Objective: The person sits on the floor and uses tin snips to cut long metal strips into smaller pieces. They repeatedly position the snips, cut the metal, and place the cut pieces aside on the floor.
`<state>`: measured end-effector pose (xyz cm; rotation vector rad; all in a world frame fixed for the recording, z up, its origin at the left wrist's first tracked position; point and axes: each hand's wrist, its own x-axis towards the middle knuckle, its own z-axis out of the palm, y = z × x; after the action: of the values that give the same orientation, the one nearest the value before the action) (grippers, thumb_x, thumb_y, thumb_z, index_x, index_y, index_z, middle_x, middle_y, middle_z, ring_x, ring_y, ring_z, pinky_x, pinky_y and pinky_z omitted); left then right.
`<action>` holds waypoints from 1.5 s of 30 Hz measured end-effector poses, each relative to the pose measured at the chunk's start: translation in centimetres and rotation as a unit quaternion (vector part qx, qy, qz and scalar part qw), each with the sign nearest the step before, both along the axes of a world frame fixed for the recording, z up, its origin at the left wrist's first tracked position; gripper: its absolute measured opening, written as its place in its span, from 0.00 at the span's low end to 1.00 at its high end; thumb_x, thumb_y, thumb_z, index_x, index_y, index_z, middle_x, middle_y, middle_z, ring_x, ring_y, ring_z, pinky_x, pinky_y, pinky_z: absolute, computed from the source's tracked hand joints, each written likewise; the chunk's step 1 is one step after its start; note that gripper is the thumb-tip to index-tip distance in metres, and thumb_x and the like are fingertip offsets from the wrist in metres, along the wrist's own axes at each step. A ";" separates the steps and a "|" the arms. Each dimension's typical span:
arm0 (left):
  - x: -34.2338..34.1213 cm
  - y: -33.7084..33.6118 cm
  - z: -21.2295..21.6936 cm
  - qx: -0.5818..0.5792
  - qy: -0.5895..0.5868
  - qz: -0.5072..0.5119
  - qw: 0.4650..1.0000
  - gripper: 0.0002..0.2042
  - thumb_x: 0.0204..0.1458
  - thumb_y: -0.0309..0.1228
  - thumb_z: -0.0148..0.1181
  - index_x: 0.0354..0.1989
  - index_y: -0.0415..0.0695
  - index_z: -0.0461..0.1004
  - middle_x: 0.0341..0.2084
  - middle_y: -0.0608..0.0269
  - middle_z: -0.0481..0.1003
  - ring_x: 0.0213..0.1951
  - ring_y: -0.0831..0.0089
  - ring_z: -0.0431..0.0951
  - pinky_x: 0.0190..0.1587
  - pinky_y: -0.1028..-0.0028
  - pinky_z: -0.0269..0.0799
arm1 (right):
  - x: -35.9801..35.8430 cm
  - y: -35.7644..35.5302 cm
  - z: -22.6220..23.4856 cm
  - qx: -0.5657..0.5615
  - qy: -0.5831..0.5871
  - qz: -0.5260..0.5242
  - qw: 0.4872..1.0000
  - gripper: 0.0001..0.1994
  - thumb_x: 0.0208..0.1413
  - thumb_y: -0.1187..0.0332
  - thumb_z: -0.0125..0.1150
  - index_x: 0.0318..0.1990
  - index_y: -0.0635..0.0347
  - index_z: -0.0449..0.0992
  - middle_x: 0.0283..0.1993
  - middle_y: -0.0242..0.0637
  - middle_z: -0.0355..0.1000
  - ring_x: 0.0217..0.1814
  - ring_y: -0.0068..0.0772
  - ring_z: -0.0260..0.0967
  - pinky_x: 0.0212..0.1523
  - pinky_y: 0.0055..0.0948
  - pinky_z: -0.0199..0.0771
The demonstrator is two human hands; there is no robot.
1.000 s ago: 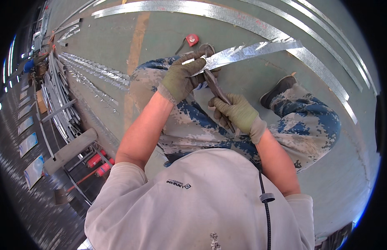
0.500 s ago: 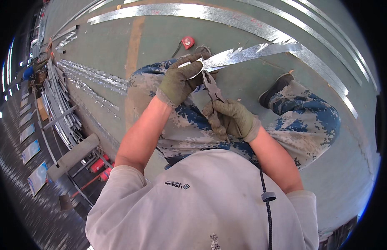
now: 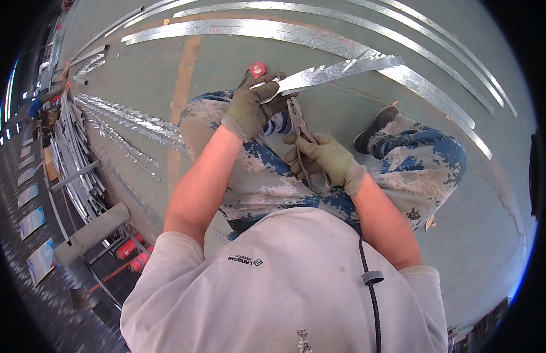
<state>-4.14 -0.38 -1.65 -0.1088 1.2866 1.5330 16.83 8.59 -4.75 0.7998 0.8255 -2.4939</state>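
Note:
My left hand (image 3: pixel 249 112), in an olive work glove, is closed around the near end of a shiny sheet-metal strip (image 3: pixel 329 76). The strip points away to the right, with angled cuts and raised flaps along its far edge. In my gloved right hand (image 3: pixel 330 157) is a pair of worn metal pliers (image 3: pixel 300 122), jaws upward just below the gripped end of the strip. Their handles are spread apart under my fingers. Whether the jaws touch the metal is hard to tell. A red tape measure (image 3: pixel 257 70) lies on the floor just beyond my left hand.
Long flat metal strips (image 3: pixel 249 26) lie across the green floor (image 3: pixel 402 26) ahead. Notched strips (image 3: pixel 129 117) lie to the left, near a pile of metal profiles (image 3: pixel 79 159). Red cylinders (image 3: pixel 132 247) lie by a frame at lower left. My camouflage-clad legs (image 3: pixel 426 162) surround the work area.
The pliers' jaws have come down slightly from the strip, and their handles look wider apart. My left hand keeps its hold on the strip. The whole view has shifted a little.

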 end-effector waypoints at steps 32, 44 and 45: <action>0.5 0.3 -1.0 -0.068 0.068 0.038 0.995 0.13 0.65 0.26 0.59 0.56 0.36 0.76 0.48 0.53 0.80 0.47 0.58 0.84 0.49 0.61 0.86 | -1.3 -0.6 0.9 -0.090 -0.043 -0.100 0.990 0.11 0.64 0.61 0.66 0.41 0.58 0.76 0.24 0.26 0.66 0.17 0.17 0.55 0.15 0.23 0.53; 0.2 -0.2 -1.6 -0.155 0.144 -0.067 0.975 0.16 0.62 0.36 0.67 0.51 0.38 0.75 0.29 0.55 0.84 0.24 0.70 0.83 0.23 0.72 0.74 | -2.5 -1.6 1.8 0.136 -0.139 -0.033 0.980 0.09 0.62 0.63 0.61 0.44 0.56 0.71 0.26 0.29 0.66 0.15 0.20 0.54 0.13 0.28 0.50; 0.2 -0.2 -2.0 -0.154 0.140 -0.056 0.977 0.16 0.62 0.36 0.67 0.50 0.38 0.75 0.29 0.54 0.84 0.23 0.70 0.82 0.23 0.72 0.74 | -2.7 -1.8 1.5 0.158 -0.144 -0.027 0.977 0.10 0.62 0.63 0.61 0.44 0.57 0.72 0.26 0.29 0.66 0.15 0.21 0.54 0.14 0.29 0.51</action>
<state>-3.98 -0.54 -3.63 -0.0178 1.7214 1.2742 14.17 6.84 -3.24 1.2698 1.1199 -2.2423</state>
